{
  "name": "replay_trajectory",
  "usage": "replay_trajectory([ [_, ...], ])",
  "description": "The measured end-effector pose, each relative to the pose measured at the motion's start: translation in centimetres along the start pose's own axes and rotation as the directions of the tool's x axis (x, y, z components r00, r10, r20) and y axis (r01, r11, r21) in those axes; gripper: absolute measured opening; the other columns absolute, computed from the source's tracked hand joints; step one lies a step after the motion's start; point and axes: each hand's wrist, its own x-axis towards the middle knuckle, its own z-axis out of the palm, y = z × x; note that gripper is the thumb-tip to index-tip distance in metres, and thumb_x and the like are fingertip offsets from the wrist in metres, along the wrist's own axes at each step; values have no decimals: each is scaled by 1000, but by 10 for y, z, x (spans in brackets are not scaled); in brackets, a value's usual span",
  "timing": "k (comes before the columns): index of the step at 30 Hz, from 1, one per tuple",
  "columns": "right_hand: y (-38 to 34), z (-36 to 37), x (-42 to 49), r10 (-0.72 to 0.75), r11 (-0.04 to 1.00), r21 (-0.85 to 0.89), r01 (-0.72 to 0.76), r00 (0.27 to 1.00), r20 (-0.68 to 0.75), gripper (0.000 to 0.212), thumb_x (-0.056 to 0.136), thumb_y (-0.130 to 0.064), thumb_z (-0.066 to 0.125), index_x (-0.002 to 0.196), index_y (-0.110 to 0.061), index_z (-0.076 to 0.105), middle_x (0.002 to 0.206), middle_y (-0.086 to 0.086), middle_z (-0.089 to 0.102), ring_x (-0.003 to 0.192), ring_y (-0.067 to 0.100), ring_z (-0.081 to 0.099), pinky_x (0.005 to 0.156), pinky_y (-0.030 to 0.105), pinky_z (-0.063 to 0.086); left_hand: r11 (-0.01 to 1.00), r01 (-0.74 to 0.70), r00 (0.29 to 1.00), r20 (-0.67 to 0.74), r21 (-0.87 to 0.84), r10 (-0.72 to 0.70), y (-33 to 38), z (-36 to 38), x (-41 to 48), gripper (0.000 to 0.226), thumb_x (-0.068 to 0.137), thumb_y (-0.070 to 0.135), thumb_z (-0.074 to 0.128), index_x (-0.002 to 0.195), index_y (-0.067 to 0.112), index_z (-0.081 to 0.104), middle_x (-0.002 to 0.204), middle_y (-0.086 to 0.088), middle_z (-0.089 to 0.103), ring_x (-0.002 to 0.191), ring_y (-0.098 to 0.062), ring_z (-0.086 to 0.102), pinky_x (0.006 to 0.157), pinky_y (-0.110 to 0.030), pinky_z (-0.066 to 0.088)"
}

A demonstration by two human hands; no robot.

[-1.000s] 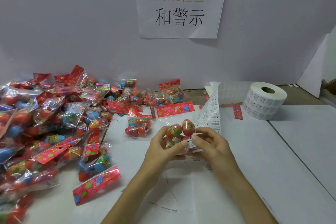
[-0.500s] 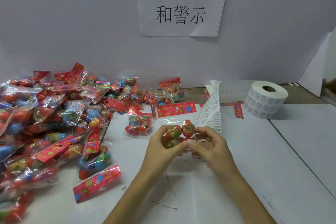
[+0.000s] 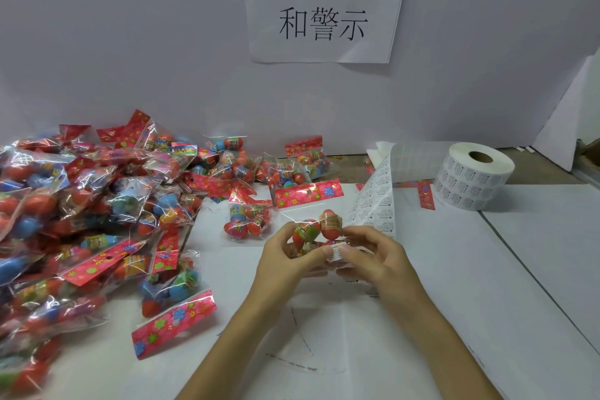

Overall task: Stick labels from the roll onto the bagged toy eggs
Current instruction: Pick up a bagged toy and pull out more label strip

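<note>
A clear bag of red toy eggs (image 3: pixel 319 227) with a red flowered header card (image 3: pixel 308 192) is held above the table's middle. My left hand (image 3: pixel 285 256) grips its lower left side. My right hand (image 3: pixel 373 253) holds the bag from the right, its thumb pressing a small white label (image 3: pixel 336 252) onto the plastic. The label roll (image 3: pixel 472 175) lies at the back right, and its printed strip (image 3: pixel 376 204) curls up just behind my right hand.
A big pile of bagged eggs (image 3: pixel 81 211) covers the left side. Single bags lie near the centre (image 3: pixel 248 221) and lower left (image 3: pixel 172 299). A paper sign (image 3: pixel 324 3) hangs on the grey back wall. White sheets (image 3: pixel 487 302) cover the table.
Both hands have stayed on the bag. My right thumb has slid along the label on the bag's front; the bag has barely shifted.
</note>
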Motion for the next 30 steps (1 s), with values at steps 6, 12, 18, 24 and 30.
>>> replay_trajectory([
  [6, 1, -3, 2, 33, 999, 29, -34, 999, 32, 22, 93, -9, 69, 112, -18, 74, 105, 1, 75, 97, 25, 75, 73, 30, 61, 996, 60, 998, 4, -59, -60, 0, -1, 0, 47, 73, 32, 85, 116, 21, 70, 103, -8, 79, 93, -29, 78, 74, -32, 63],
  [12, 5, -2, 3, 61, 997, 58, -59, 998, -25, 20, 95, -7, 66, 112, -16, 74, 108, 3, 76, 97, 22, 75, 73, 32, 62, 999, 37, 998, 50, 14, -37, -1, 1, -2, 64, 64, 34, 92, 122, 24, 66, 108, -1, 78, 101, -24, 75, 85, -38, 63],
  [18, 4, 1, 1, 55, 995, 83, -55, 998, 3, 20, 95, -5, 66, 111, -14, 73, 104, -3, 78, 94, 21, 76, 71, 27, 61, 999, 30, 998, 52, 11, -30, -4, -2, 1, 61, 65, 18, 88, 122, 17, 66, 107, -8, 78, 102, -29, 75, 91, -45, 62],
  [24, 3, 2, 1, 61, 996, 65, -62, 998, 9, 21, 96, -6, 66, 111, -18, 73, 105, 0, 78, 95, 23, 76, 73, 27, 61, 998, 47, 997, 62, -42, -44, -8, -2, 1, 56, 68, 10, 76, 123, 15, 64, 108, -12, 77, 101, -31, 75, 83, -38, 62],
  [30, 3, 2, 1, 49, 998, 47, -48, 999, -18, 21, 93, -6, 69, 111, -17, 74, 106, 0, 77, 96, 22, 76, 71, 28, 62, 994, 78, 996, 58, -80, -73, -2, 1, -3, 54, 77, 24, 85, 125, 18, 63, 111, -7, 77, 102, -28, 75, 84, -37, 62],
])
